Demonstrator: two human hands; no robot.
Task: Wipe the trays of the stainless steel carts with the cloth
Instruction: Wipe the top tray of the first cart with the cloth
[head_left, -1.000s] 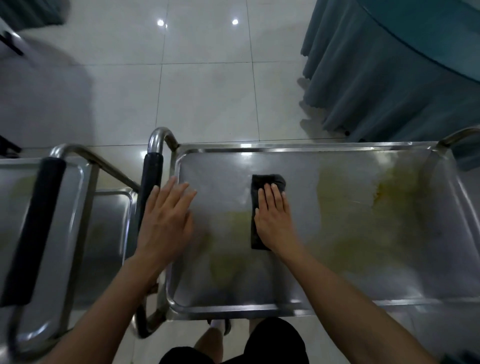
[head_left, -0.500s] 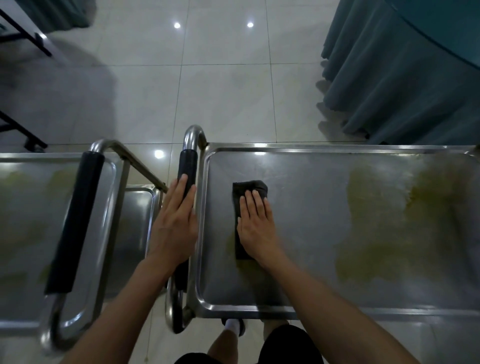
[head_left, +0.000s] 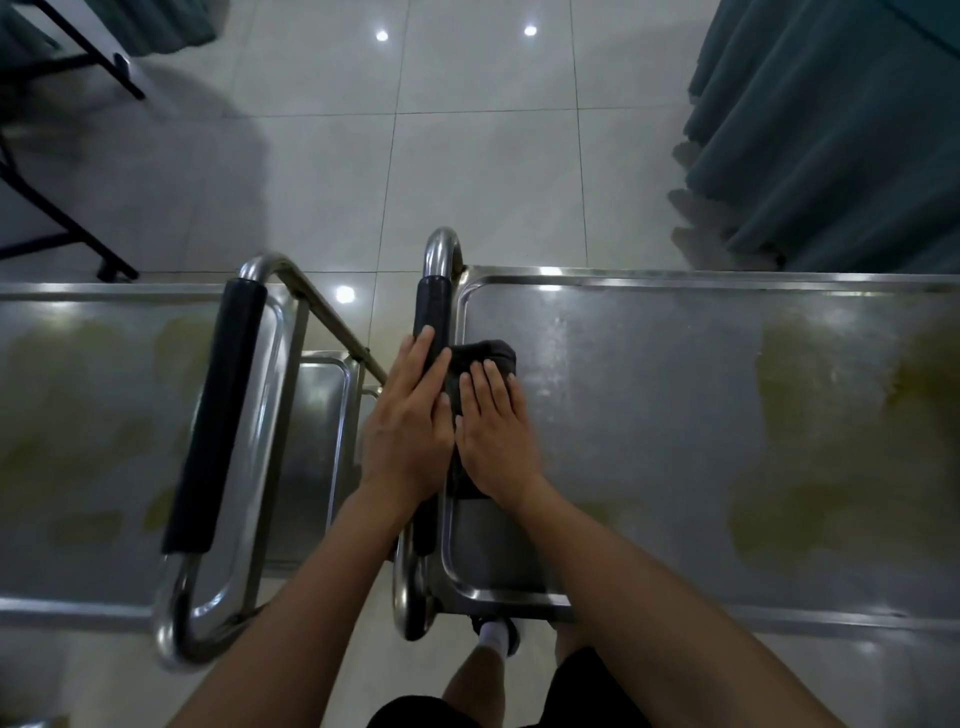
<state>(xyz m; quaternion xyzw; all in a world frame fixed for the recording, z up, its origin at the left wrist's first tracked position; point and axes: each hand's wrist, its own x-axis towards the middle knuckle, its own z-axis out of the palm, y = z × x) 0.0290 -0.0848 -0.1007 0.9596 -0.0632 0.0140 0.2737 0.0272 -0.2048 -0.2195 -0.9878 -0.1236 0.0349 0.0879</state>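
The right hand lies flat on the dark cloth, fingers straight and close together, pressing it onto the left end of the right cart's tray. The cloth sticks out past the fingertips. The left hand rests with straight fingers on the black handle, maybe touching the cloth's edge.

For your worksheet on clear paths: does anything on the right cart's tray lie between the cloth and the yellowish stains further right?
Nothing visible does. The right hand presses the cloth flat at the tray's left end; bare steel runs to the stains.
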